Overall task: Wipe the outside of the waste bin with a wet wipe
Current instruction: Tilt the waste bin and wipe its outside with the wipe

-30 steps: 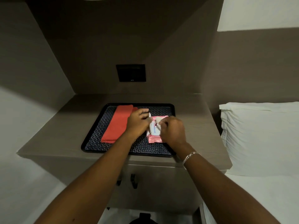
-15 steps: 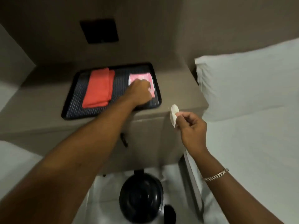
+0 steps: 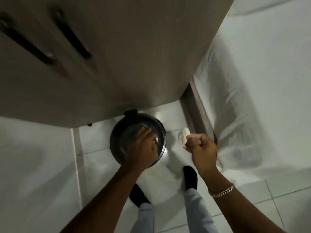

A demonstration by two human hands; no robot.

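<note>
A round black waste bin [image 3: 124, 135] with a glossy lid stands on the white tiled floor, partly under the front edge of the bedside cabinet. My left hand [image 3: 143, 147] lies over the right part of its lid, fingers spread; whether it grips the bin I cannot tell. My right hand [image 3: 202, 147] hovers to the right of the bin, apart from it, pinching a crumpled white wet wipe [image 3: 183, 137] between thumb and fingers.
The brown cabinet [image 3: 117, 56] with two dark handles fills the top of the view. A bed with a white sheet [image 3: 260, 81] runs along the right. My two feet in dark socks [image 3: 190, 177] stand just behind the bin.
The view has tilted from the cabinet top down to the floor. My left hand left the wipes packet on the tray and came down onto the bin lid. My right hand lowered with the wipe.
</note>
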